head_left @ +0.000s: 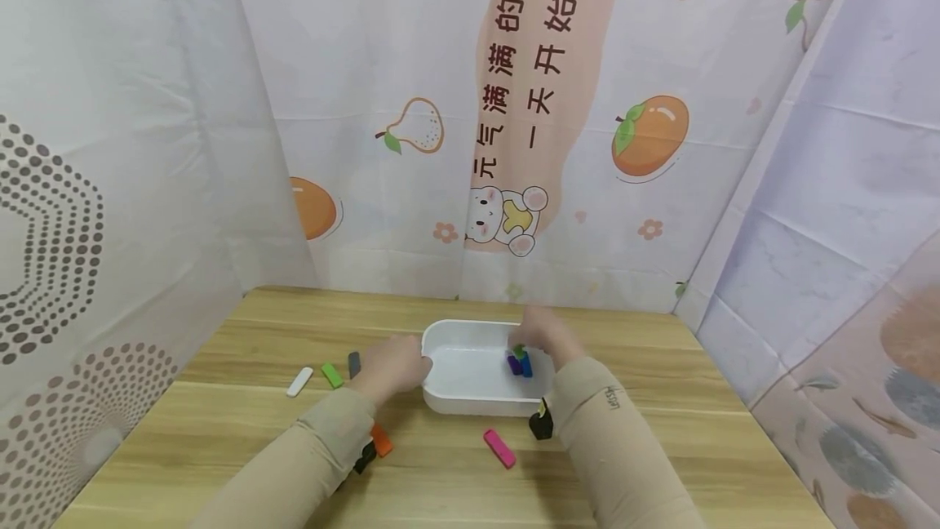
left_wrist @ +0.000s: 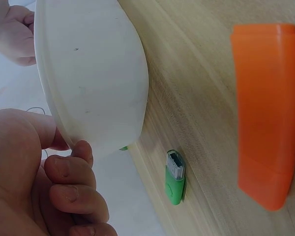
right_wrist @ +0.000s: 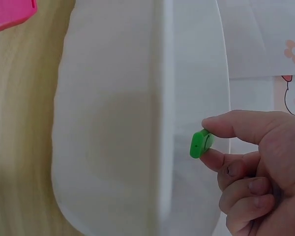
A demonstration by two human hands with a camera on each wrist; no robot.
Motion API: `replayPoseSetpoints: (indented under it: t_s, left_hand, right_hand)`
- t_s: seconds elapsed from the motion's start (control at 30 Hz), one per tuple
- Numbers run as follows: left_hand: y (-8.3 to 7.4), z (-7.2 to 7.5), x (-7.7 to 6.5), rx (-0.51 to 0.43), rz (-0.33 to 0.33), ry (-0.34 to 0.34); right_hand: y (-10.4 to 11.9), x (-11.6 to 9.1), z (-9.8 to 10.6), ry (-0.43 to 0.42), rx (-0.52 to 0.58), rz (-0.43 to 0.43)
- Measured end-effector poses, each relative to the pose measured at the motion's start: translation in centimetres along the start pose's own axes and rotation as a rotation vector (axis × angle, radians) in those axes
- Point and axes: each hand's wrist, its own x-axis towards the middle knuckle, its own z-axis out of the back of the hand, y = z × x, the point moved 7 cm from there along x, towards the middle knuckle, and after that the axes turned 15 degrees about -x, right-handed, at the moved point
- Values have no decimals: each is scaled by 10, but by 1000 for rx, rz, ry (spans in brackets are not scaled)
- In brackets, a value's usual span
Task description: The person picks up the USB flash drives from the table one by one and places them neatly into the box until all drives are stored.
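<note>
A white tray with rounded corners stands on the table. My left hand pinches its left rim between thumb and index finger; the left wrist view shows this hand at the tray's edge. Over the tray's right part, my right hand holds a green USB stick by thumb and fingertip. Inside the tray, below that hand, lie a purple stick and a blue stick. Much of the held stick is hidden by the fingers.
Left of the tray lie a white stick, another green USB stick and a grey stick. An orange highlighter-like piece lies near my left sleeve. A pink one lies before the tray. A printed curtain hangs behind.
</note>
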Motion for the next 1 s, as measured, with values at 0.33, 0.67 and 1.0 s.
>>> replayPoseSetpoints:
  t_s: [0.33,0.67,1.0]
  left_hand:
    - [1,-2,0,4,4,7]
    - [-1,0,1,29,5,-4]
    - [-2,1,-1,48,-11,-1]
  right_hand:
    - [2,1,-13,6,-49,-15]
    - [13,-2,-16,0,-171,24]
    - [19,1,-23,8,-221,15]
